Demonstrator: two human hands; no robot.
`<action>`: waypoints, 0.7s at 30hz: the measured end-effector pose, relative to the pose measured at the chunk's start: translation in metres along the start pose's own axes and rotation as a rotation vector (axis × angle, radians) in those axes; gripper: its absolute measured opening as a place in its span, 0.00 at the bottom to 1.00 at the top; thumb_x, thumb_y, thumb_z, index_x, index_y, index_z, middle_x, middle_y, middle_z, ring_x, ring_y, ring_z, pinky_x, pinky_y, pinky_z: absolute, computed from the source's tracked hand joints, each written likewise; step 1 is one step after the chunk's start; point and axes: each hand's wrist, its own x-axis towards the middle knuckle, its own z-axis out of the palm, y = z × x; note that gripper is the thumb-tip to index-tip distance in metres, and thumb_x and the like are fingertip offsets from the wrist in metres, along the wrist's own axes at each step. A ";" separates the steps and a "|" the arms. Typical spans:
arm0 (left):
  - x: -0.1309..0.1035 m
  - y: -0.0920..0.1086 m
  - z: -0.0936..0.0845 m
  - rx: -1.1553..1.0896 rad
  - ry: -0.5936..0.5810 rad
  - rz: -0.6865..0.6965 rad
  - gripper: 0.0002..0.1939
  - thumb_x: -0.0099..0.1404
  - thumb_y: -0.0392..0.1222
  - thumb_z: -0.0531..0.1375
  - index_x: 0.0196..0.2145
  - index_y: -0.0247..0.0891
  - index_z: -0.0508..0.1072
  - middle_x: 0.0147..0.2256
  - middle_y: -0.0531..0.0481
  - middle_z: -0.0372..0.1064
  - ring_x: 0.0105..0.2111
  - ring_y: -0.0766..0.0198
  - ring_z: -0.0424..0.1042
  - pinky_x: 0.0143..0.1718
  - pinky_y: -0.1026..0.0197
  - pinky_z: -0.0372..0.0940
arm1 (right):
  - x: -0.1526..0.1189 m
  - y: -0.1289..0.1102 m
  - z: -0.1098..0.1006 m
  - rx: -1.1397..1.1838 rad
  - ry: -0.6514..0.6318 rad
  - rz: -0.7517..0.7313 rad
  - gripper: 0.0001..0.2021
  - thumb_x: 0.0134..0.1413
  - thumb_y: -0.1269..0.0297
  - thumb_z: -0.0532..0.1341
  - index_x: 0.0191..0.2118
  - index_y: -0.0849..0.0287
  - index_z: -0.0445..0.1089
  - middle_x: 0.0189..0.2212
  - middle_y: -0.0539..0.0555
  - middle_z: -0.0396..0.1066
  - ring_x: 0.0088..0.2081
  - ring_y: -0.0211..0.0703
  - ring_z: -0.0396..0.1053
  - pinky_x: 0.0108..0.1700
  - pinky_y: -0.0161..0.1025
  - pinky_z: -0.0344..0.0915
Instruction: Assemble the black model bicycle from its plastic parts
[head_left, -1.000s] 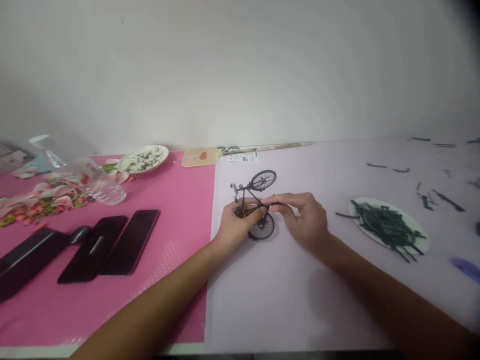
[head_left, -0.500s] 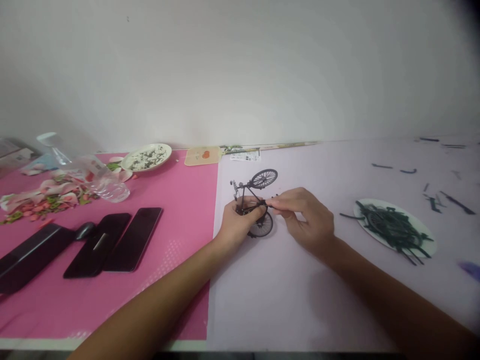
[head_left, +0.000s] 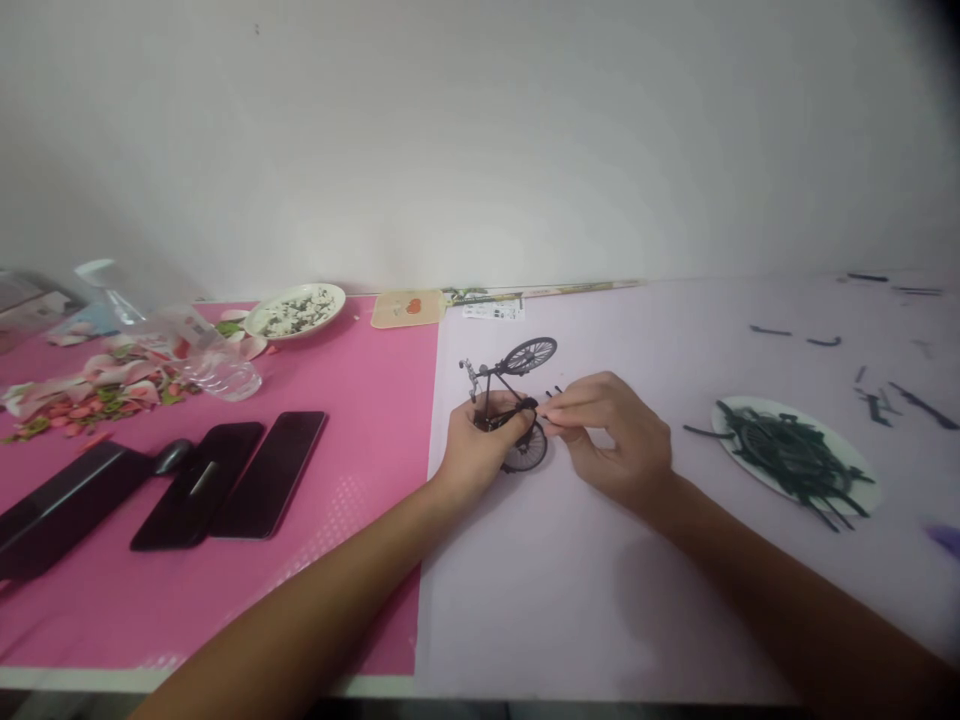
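Note:
A small black model bicycle (head_left: 531, 357) lies tilted over the pale sheet, one wheel toward the wall and the other near my fingers. My left hand (head_left: 480, 440) is closed on its frame, thumb on top by the lower wheel. Just right of the frame, my right hand (head_left: 611, 430) pinches a tiny dark part (head_left: 557, 391), whose thin ends stick out above the fingertips. Whether that part touches the bicycle is too small to tell.
At right, a white plate (head_left: 868, 497) holds tangled dark plastic parts, with loose pieces (head_left: 922, 405) beyond. Two phones (head_left: 271, 475), a clear bottle (head_left: 217, 365), petals (head_left: 112, 385) and a bowl (head_left: 335, 305) stand at left. A fly swatter (head_left: 409, 308) lies near the wall.
My right fingertips have drawn back slightly from the bicycle's frame, and the small dark part now shows more above them. My left hand keeps its hold. The view has shifted a little.

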 end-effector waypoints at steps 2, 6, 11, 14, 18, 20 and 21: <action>-0.001 0.000 0.000 0.001 0.003 0.001 0.13 0.56 0.42 0.73 0.37 0.36 0.79 0.37 0.47 0.78 0.39 0.60 0.76 0.46 0.58 0.69 | 0.001 0.000 0.000 -0.004 0.002 -0.012 0.13 0.57 0.77 0.69 0.44 0.51 0.74 0.36 0.53 0.81 0.35 0.46 0.77 0.37 0.47 0.76; -0.001 -0.002 0.000 0.009 -0.009 0.006 0.12 0.56 0.43 0.72 0.37 0.36 0.78 0.36 0.48 0.77 0.38 0.61 0.76 0.44 0.59 0.69 | 0.002 0.001 0.001 0.001 0.013 -0.041 0.12 0.56 0.75 0.70 0.42 0.53 0.73 0.35 0.53 0.80 0.35 0.46 0.77 0.36 0.46 0.75; -0.002 0.000 0.000 0.006 -0.048 0.003 0.13 0.57 0.44 0.73 0.38 0.36 0.78 0.37 0.47 0.77 0.39 0.61 0.76 0.45 0.59 0.69 | 0.001 0.000 0.002 0.023 0.032 -0.031 0.12 0.57 0.75 0.70 0.43 0.53 0.73 0.34 0.53 0.79 0.35 0.47 0.76 0.37 0.47 0.74; -0.001 0.001 -0.001 -0.013 -0.083 -0.014 0.15 0.56 0.43 0.73 0.39 0.36 0.78 0.38 0.47 0.77 0.39 0.60 0.76 0.46 0.58 0.69 | -0.003 0.001 0.000 0.015 0.101 0.044 0.11 0.60 0.73 0.67 0.46 0.52 0.73 0.35 0.54 0.78 0.37 0.48 0.76 0.39 0.48 0.74; 0.004 -0.001 -0.007 -0.107 -0.146 -0.042 0.19 0.58 0.45 0.72 0.46 0.36 0.79 0.38 0.47 0.77 0.37 0.61 0.75 0.44 0.59 0.68 | -0.009 0.010 -0.003 -0.059 0.148 0.303 0.08 0.68 0.67 0.61 0.50 0.53 0.72 0.39 0.56 0.75 0.38 0.46 0.74 0.40 0.45 0.73; 0.006 -0.002 -0.009 -0.163 -0.155 -0.058 0.19 0.61 0.48 0.69 0.47 0.35 0.79 0.39 0.45 0.78 0.36 0.60 0.75 0.42 0.59 0.68 | -0.011 0.016 -0.004 -0.076 0.111 0.464 0.08 0.71 0.62 0.57 0.50 0.54 0.71 0.41 0.56 0.73 0.37 0.44 0.72 0.39 0.43 0.71; 0.007 -0.002 -0.010 -0.193 -0.154 -0.075 0.19 0.62 0.49 0.68 0.47 0.34 0.79 0.39 0.44 0.78 0.36 0.60 0.75 0.41 0.59 0.67 | -0.011 0.018 -0.005 -0.072 0.082 0.540 0.09 0.72 0.61 0.56 0.51 0.54 0.71 0.40 0.55 0.73 0.35 0.43 0.71 0.37 0.42 0.70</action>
